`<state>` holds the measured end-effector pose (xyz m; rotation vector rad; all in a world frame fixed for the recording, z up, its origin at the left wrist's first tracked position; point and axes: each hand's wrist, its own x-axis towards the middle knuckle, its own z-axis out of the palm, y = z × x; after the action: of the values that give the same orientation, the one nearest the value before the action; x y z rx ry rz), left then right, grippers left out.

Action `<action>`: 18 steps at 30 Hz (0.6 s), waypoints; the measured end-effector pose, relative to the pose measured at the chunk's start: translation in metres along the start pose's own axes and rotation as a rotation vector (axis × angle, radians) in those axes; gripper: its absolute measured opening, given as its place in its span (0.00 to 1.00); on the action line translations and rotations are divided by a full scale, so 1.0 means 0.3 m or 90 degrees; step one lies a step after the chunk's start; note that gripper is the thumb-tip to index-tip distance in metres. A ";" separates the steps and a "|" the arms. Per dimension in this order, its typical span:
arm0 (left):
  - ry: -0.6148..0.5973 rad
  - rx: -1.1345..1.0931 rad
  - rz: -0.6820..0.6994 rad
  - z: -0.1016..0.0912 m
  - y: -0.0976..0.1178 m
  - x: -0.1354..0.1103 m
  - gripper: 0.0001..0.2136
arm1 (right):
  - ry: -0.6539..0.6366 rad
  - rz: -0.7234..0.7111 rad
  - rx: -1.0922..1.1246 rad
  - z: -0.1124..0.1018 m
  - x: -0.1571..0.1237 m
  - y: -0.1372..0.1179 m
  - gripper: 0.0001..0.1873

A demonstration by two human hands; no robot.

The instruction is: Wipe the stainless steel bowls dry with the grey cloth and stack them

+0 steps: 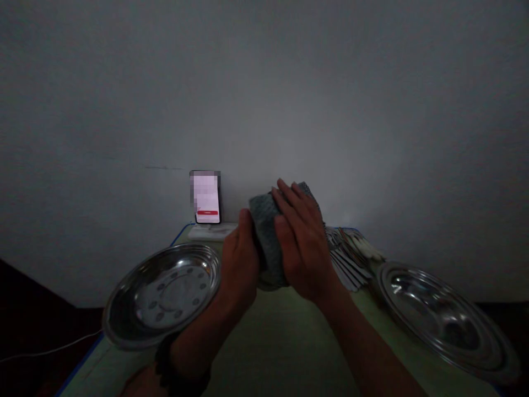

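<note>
Head view, dim light: both my hands are raised above the worktop (273,342) with a grey stack (264,231) pressed between them. My left hand (239,262) grips it from the left, the thumb standing up along its near edge. The fingers of my right hand (303,248) lie flat across its right face, closed down on it, so both sets of fingers are clamped on the stack. A patterned corner shows above my right fingertips. I cannot tell whether it is a pack of cards or folded cloth.

Just right of my right fingers, lower down, a fan of cards (347,262) lies spread on the worktop. Further right, well apart from my fingers, a steel plate (446,322) sits near the worktop's edge. Left of my left fingers, close by my wrist, is a steel bowl (161,295) with dimples round its base. Beyond my left fingers a phone (206,198) leans upright against the wall (264,82), its screen lit. A dark band (177,372) circles my left wrist. Far left of it, a thin white cable (49,351) trails off below the worktop's edge.
</note>
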<state>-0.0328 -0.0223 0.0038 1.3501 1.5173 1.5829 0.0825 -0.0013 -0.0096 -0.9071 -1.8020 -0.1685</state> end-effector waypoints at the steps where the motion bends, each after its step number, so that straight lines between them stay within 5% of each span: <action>1: -0.004 -0.014 -0.018 0.007 0.007 -0.007 0.23 | -0.002 0.029 0.026 -0.013 0.009 0.026 0.23; 5: 0.007 -0.052 -0.088 0.006 0.011 0.010 0.24 | 0.052 0.131 0.050 0.005 -0.001 0.027 0.25; 11: 0.103 0.000 -0.130 -0.042 0.062 0.046 0.20 | -0.011 -0.012 -0.018 0.039 -0.007 -0.077 0.24; 14: 0.146 -0.001 -0.147 -0.042 0.077 0.042 0.21 | 0.058 0.105 0.044 0.019 0.003 -0.003 0.26; 18: 0.130 0.019 -0.025 -0.048 0.035 0.051 0.24 | 0.071 0.153 0.049 0.030 -0.023 -0.009 0.29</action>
<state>-0.0485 -0.0164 0.0200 1.1961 1.6829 1.7237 0.0750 -0.0021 -0.0185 -1.0300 -1.5719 0.0023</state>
